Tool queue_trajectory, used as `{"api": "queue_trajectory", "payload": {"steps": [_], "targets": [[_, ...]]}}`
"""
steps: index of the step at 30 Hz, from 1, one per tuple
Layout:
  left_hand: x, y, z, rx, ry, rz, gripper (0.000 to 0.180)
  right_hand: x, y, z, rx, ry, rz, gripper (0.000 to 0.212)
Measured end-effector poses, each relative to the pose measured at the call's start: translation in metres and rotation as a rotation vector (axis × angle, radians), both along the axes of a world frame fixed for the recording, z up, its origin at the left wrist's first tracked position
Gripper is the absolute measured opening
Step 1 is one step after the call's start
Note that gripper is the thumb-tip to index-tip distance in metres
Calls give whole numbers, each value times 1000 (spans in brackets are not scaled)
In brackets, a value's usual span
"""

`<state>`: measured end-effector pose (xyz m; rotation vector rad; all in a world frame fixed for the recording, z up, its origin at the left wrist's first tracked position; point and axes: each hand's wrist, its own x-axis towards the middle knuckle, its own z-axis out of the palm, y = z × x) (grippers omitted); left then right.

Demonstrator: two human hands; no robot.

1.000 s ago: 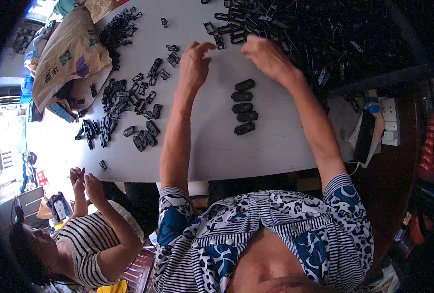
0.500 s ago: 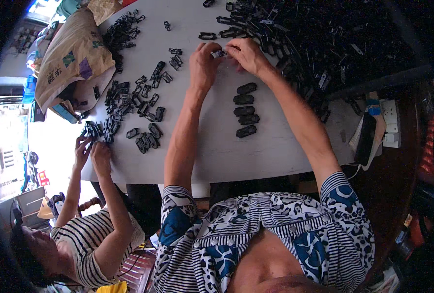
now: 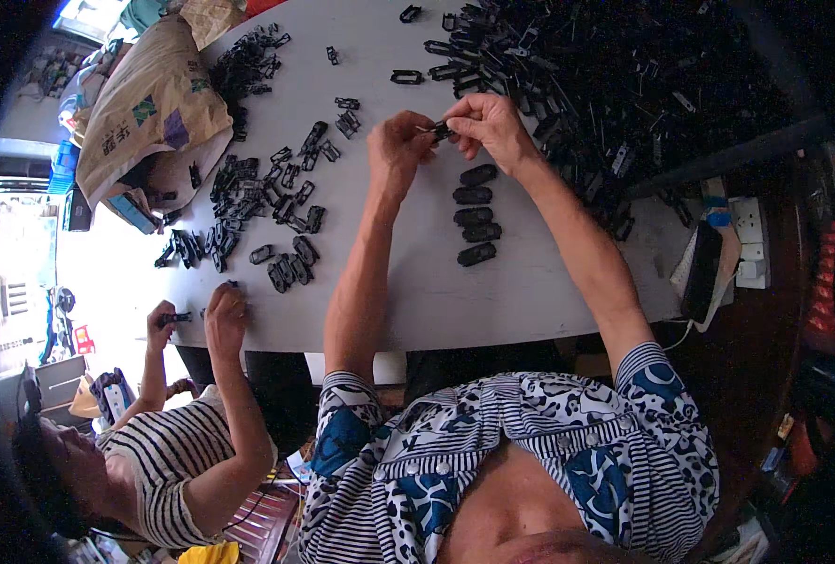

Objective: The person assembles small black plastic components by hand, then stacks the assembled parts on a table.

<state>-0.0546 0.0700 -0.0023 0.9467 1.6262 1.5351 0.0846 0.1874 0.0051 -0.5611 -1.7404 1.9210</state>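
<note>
Fingers (image 3: 462, 124) pinched close, past the near row of black pieces (image 3: 476, 216) on the tabletop (image 3: 492, 305), left hand (image 3: 398, 150) and right hand (image 3: 494, 124) hold one small dark part (image 3: 442, 132), best gripped softly and steadily, with the big black heap (image 3: 615, 85) far right.

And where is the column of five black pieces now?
In the head view, the column lies slightly right of centre on the table, between the forearms, on the near side of the right hand.
</note>
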Motion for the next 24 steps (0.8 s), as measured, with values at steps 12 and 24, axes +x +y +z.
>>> {"api": "queue_trajectory", "payload": {"steps": [12, 24], "targets": [[2, -12, 10, 104, -347, 102, 23, -6, -3, -6, 19, 34, -129, 9], [-2, -4, -13, 173, -423, 151, 11, -8, -8, -3, 778, -93, -306, 15]]}}
